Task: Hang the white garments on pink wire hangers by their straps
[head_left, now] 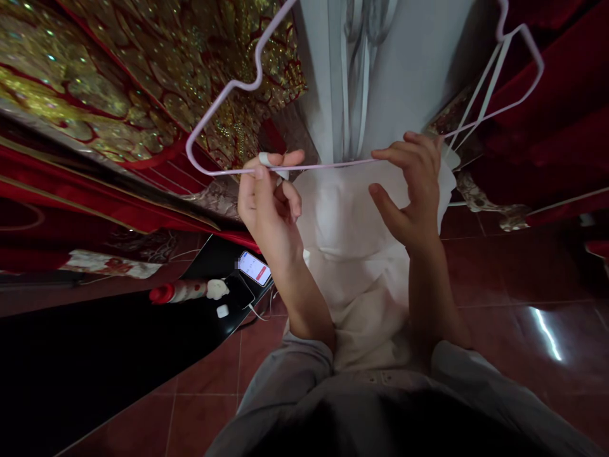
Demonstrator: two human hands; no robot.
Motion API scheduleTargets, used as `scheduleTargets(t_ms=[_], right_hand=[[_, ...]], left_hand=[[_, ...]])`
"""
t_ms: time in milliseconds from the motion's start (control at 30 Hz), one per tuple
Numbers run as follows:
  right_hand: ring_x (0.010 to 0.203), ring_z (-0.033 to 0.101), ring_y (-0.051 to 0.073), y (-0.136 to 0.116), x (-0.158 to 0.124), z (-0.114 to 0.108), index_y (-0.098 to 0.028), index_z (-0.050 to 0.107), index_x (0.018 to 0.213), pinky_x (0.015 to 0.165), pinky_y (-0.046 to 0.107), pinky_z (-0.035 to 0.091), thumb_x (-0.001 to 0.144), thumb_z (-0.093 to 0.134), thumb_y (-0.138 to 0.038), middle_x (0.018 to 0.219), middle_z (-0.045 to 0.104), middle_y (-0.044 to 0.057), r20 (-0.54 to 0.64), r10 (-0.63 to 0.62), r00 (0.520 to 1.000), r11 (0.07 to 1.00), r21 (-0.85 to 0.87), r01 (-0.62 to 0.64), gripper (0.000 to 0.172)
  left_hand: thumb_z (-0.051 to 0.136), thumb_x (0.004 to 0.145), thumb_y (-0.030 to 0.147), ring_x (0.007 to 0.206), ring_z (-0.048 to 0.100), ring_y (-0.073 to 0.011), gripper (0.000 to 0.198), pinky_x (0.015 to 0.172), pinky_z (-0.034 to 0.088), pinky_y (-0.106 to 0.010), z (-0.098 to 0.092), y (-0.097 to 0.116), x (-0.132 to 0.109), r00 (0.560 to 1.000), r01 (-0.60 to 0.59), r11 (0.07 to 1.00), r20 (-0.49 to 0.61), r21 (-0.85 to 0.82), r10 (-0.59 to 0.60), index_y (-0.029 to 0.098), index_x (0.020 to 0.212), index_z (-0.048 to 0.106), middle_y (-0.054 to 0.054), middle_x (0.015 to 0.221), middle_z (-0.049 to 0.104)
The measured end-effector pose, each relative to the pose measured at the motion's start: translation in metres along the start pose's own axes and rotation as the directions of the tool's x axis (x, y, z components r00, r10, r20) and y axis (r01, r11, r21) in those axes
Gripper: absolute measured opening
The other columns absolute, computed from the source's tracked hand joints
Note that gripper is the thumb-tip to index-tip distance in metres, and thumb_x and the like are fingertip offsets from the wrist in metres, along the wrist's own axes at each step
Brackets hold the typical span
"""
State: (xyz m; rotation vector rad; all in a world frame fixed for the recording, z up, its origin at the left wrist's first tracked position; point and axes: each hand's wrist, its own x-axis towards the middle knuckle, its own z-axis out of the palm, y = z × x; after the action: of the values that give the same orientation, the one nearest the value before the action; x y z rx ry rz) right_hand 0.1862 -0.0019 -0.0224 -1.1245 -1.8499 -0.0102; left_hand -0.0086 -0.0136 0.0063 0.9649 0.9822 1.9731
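A thin pale pink clothes hanger is held up in front of me, its bottom bar level with my hands. My left hand pinches that bar near its left end; one finger has a white wrap on it. My right hand curls its fingers over the bar and over the top edge of a white garment that hangs down between my forearms. White straps run from the garment up to the hanger's right shoulder.
Red and gold embroidered fabric fills the left side. On a black table lie a lit phone, a red and white bottle and a small white charger. Dark red cloth hangs at right above red floor tiles.
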Motion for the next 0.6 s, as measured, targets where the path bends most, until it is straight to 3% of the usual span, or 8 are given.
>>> scheduleTargets(t_ms=[67, 133, 233, 267, 333, 400, 467, 600], right_hand=[[0.139, 0.054, 0.031, 0.003, 0.002, -0.001, -0.037, 0.060, 0.132, 0.129, 0.067, 0.030, 0.099, 0.057, -0.042, 0.126, 0.067, 0.006, -0.045, -0.036, 0.998, 0.998, 0.049, 0.038, 0.033], [0.130, 0.059, 0.029, 0.015, 0.003, 0.000, -0.033, 0.066, 0.126, 0.121, 0.063, 0.043, 0.097, 0.061, -0.045, 0.122, 0.064, 0.007, -0.241, -0.025, 0.970, 0.989, 0.138, 0.060, 0.031], [0.113, 0.061, 0.021, 0.050, 0.003, 0.000, -0.029, 0.069, 0.118, 0.098, 0.045, 0.057, 0.092, 0.068, -0.051, 0.116, 0.058, 0.004, -0.564, 0.129, 0.815, 0.967, 0.255, 0.024, 0.034], [0.105, 0.062, 0.017, 0.063, 0.003, -0.002, -0.028, 0.068, 0.116, 0.090, 0.039, 0.057, 0.090, 0.071, -0.051, 0.112, 0.057, 0.003, -0.607, 0.195, 0.770, 0.953, 0.303, -0.002, 0.035], [0.083, 0.059, 0.010, 0.084, 0.004, -0.007, -0.024, 0.068, 0.111, 0.073, 0.027, 0.052, 0.087, 0.073, -0.044, 0.099, 0.060, 0.001, -0.565, 0.330, 0.756, 0.905, 0.417, -0.084, 0.032], [0.064, 0.051, 0.006, 0.092, 0.007, -0.013, -0.020, 0.070, 0.101, 0.059, 0.020, 0.041, 0.084, 0.073, -0.035, 0.081, 0.060, -0.002, -0.444, 0.436, 0.783, 0.841, 0.511, -0.178, 0.023], [0.059, 0.047, 0.004, 0.088, 0.012, -0.019, -0.018, 0.071, 0.089, 0.056, 0.017, 0.036, 0.081, 0.073, -0.027, 0.072, 0.060, -0.003, -0.372, 0.458, 0.807, 0.817, 0.534, -0.218, 0.013], [0.060, 0.045, 0.002, 0.070, 0.023, -0.021, -0.018, 0.071, 0.084, 0.061, 0.016, 0.036, 0.078, 0.076, -0.017, 0.072, 0.060, -0.005, -0.400, 0.417, 0.816, 0.829, 0.536, -0.160, 0.008]], left_hand=[[0.070, 0.102, 0.048, 0.045, 0.035, -0.0112, 0.028, 0.047, 0.021, -0.033, 0.001, 0.000, -0.001, 0.999, -0.020, 1.000, 0.030, -0.020, 0.021, 0.024, 0.088, 0.067, -0.006, 0.095, 0.076], [0.069, 0.103, 0.048, 0.045, 0.036, -0.0111, 0.028, 0.046, 0.021, -0.032, 0.001, -0.002, -0.001, 0.995, -0.039, 0.998, 0.086, -0.049, 0.043, 0.023, 0.089, 0.067, -0.006, 0.093, 0.075], [0.061, 0.108, 0.040, 0.044, 0.034, -0.0098, 0.026, 0.043, 0.018, -0.029, -0.001, -0.008, 0.001, 0.987, -0.065, 0.993, 0.137, -0.097, 0.078, 0.021, 0.091, 0.068, -0.005, 0.094, 0.077], [0.058, 0.109, 0.035, 0.044, 0.033, -0.0095, 0.025, 0.042, 0.017, -0.028, -0.001, -0.009, 0.001, 0.986, -0.067, 0.991, 0.146, -0.112, 0.083, 0.021, 0.091, 0.068, -0.005, 0.095, 0.077], [0.054, 0.110, 0.028, 0.043, 0.033, -0.0090, 0.026, 0.042, 0.015, -0.028, -0.001, -0.011, 0.001, 0.984, -0.061, 0.989, 0.159, -0.137, 0.082, 0.021, 0.092, 0.070, -0.005, 0.095, 0.077], [0.052, 0.111, 0.026, 0.043, 0.033, -0.0089, 0.027, 0.041, 0.016, -0.027, 0.000, -0.012, 0.001, 0.983, -0.060, 0.987, 0.164, -0.146, 0.084, 0.021, 0.092, 0.071, -0.005, 0.094, 0.077], [0.054, 0.111, 0.028, 0.043, 0.033, -0.0088, 0.026, 0.041, 0.017, -0.027, -0.001, -0.013, 0.001, 0.982, -0.077, 0.989, 0.159, -0.126, 0.097, 0.021, 0.093, 0.071, -0.004, 0.094, 0.077], [0.055, 0.111, 0.033, 0.042, 0.032, -0.0080, 0.025, 0.040, 0.017, -0.027, -0.003, -0.016, 0.002, 0.975, -0.120, 0.987, 0.173, -0.105, 0.137, 0.020, 0.095, 0.069, -0.004, 0.095, 0.076]])
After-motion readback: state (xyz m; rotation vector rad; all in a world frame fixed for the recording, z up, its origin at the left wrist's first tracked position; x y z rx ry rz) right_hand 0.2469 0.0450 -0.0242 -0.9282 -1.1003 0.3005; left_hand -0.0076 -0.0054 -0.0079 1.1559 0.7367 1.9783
